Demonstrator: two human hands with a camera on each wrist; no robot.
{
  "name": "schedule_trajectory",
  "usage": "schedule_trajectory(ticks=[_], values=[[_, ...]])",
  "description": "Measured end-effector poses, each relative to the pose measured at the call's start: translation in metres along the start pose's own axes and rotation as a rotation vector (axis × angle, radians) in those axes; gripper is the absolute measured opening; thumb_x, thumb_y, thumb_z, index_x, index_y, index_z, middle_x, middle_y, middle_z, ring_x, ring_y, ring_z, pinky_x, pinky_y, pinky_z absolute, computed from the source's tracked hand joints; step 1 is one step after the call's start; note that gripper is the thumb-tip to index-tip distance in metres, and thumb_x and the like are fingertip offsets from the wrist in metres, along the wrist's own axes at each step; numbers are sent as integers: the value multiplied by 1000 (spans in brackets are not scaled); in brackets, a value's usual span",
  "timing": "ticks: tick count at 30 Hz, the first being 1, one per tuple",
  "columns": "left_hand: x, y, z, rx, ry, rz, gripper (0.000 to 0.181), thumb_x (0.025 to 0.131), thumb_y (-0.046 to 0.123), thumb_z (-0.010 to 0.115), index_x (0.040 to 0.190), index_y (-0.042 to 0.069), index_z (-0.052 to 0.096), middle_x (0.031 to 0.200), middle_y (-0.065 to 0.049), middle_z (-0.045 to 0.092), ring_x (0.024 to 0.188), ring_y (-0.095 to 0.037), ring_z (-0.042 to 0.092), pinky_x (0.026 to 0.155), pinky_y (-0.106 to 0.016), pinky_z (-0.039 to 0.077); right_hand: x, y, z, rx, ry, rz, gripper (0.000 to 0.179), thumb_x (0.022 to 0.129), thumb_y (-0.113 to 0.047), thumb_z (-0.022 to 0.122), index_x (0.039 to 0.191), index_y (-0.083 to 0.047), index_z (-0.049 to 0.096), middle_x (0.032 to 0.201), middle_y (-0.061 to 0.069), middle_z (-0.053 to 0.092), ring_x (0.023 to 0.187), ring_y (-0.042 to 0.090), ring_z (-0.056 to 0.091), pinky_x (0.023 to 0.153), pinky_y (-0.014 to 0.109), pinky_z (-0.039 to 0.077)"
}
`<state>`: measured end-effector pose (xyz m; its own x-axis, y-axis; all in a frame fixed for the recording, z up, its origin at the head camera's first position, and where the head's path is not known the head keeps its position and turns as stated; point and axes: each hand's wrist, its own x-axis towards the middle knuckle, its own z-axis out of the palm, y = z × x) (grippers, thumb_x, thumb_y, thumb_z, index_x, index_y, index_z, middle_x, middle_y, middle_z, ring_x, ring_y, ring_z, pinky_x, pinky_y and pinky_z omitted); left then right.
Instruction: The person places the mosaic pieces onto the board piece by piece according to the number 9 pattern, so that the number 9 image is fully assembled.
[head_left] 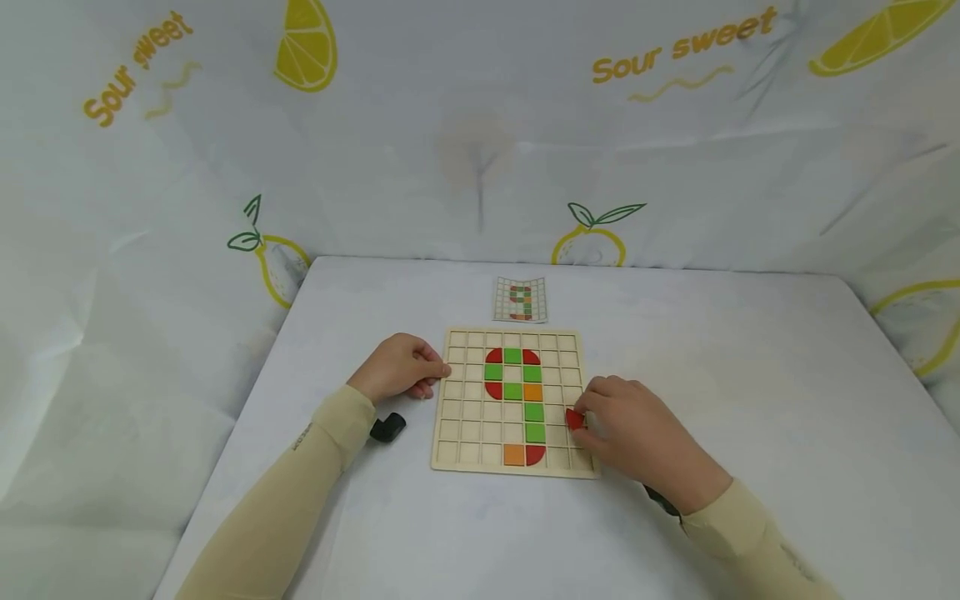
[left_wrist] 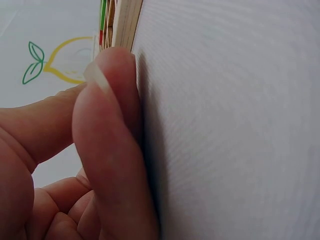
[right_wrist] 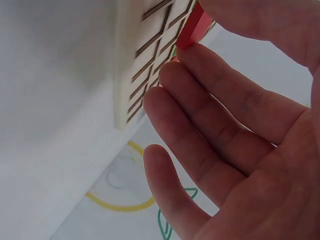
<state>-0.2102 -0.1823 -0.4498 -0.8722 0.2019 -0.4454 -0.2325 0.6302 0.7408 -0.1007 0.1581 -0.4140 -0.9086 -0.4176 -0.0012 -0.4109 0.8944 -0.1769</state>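
Note:
A pale wooden grid board [head_left: 468,431] lies flat on the table, with green, orange and red pieces set into its squares in the form of a 9. At its left edge is my left hand [head_left: 405,367]; thumb and index finger grip the rim, the other fingers curled beneath the palm. In the left wrist view those fingertips meet right at the board's side [left_wrist: 131,22]. My right hand [head_left: 637,429] pinches a red quarter-round tile [head_left: 574,419] between thumb and index fingertip, over the right columns. The right wrist view shows this red tile [right_wrist: 194,29] tilted, its remaining fingers extended.
Behind the board lies a small pattern card [head_left: 521,300] printed with a coloured 9 on a grid. A black curved object [head_left: 387,427] is by the left wrist. The white tabletop [head_left: 720,350] meets a lemon-printed cloth backdrop [head_left: 420,150].

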Motion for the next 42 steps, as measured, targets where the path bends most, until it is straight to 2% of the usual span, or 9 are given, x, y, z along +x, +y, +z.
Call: schedule_trajectory(ticks=[7, 11, 16, 25, 32, 42], values=[[1, 0, 1, -6, -2, 1, 22, 97, 28, 84, 101, 9, 73, 82, -5, 75, 64, -12, 70, 63, -24, 58, 13, -20, 5, 1, 1, -53, 16, 88, -25, 88, 96, -13, 82, 95, -5, 70, 92, 15, 63, 91, 41, 57], [2, 0, 0, -5, -4, 5, 22, 97, 27, 84, 100, 8, 73, 81, -5, 74, 64, -12, 70, 63, -24, 59, 18, -32, 8, -7, 19, -103, 13, 87, -21, 88, 93, -13, 80, 90, -6, 68, 86, 14, 60, 88, 38, 56], [2, -1, -1, -3, -2, 11, 21, 97, 27, 83, 100, 8, 74, 80, -4, 74, 63, -12, 70, 62, -24, 59, 24, -47, 14, -42, 24, -173, 17, 87, -25, 88, 89, -13, 76, 85, -6, 63, 83, 14, 57, 86, 37, 54], [1, 0, -1, 2, -3, 11, 22, 97, 28, 83, 99, 9, 74, 79, -4, 74, 63, -12, 70, 62, -24, 58, 31, -72, 25, -23, 21, -273, 14, 91, -23, 84, 85, -17, 73, 85, -7, 63, 88, 14, 59, 90, 37, 55], [2, 3, -2, 8, -10, 3, 23, 96, 29, 84, 99, 9, 73, 79, -4, 75, 62, -12, 70, 62, -25, 58, 32, -76, 31, -7, 7, -287, 12, 93, -24, 82, 87, -18, 74, 86, -8, 62, 86, 13, 57, 94, 38, 56], [4, 0, -2, 10, -10, -3, 24, 96, 30, 84, 100, 9, 73, 80, -4, 75, 63, -12, 71, 63, -25, 59, 33, -77, 35, -15, 15, -311, 12, 92, -23, 83, 86, -19, 74, 88, -8, 64, 85, 12, 57, 92, 37, 57]])
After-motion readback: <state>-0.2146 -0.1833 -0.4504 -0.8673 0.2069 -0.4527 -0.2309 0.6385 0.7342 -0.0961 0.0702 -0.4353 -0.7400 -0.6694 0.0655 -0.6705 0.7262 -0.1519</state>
